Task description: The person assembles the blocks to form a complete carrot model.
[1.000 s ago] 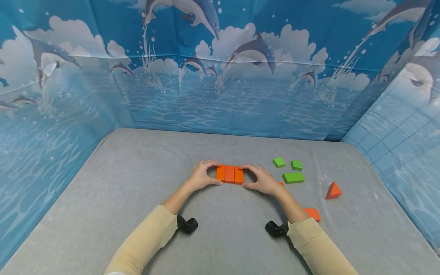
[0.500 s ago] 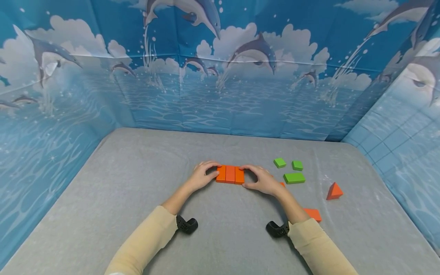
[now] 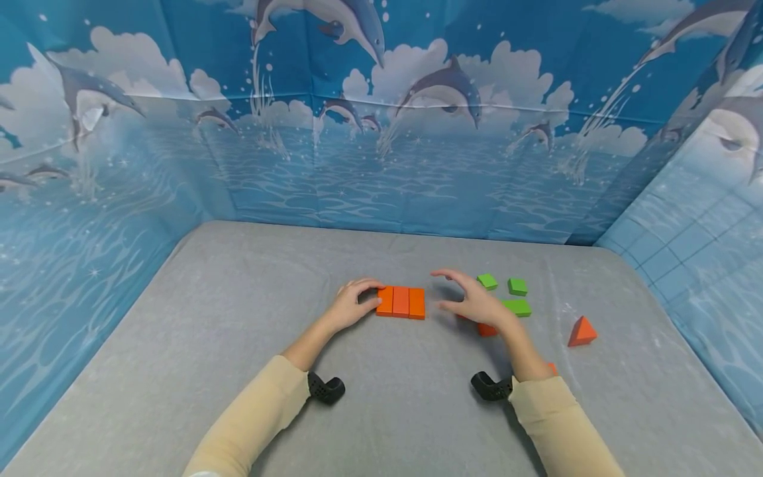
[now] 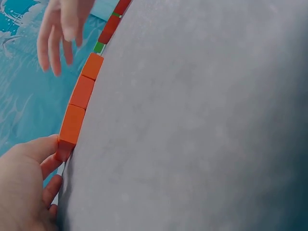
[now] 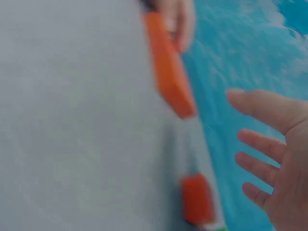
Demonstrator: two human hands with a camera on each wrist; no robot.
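Three orange rectangular blocks (image 3: pixel 401 302) lie side by side in a row on the grey cloth. My left hand (image 3: pixel 350 306) holds the left end block (image 4: pixel 71 126), its thumb on the left side and a bent finger at the far corner. Apart from the row, to its right, my right hand (image 3: pixel 475 302) is raised with fingers spread and holds nothing. In the right wrist view, space shows between that hand (image 5: pixel 284 144) and the orange row (image 5: pixel 168 67). Below the right hand an orange block (image 3: pixel 486 329) is partly covered by the wrist.
Farther right lie green blocks: two small ones (image 3: pixel 487 281) (image 3: pixel 517 287) and a longer one (image 3: pixel 518 307), partly behind my right hand. An orange triangular block (image 3: pixel 582 332) stands at the right. Another orange block (image 3: pixel 553 368) peeks out beside the right forearm. Dolphin-print curtains (image 3: pixel 381 179) surround the grey tabletop (image 3: pixel 256 265).
My right hand has let go of the row's right end and moved right, its fingers opening. The left thumb has slid from the near edge up to the left side. The row stays put.
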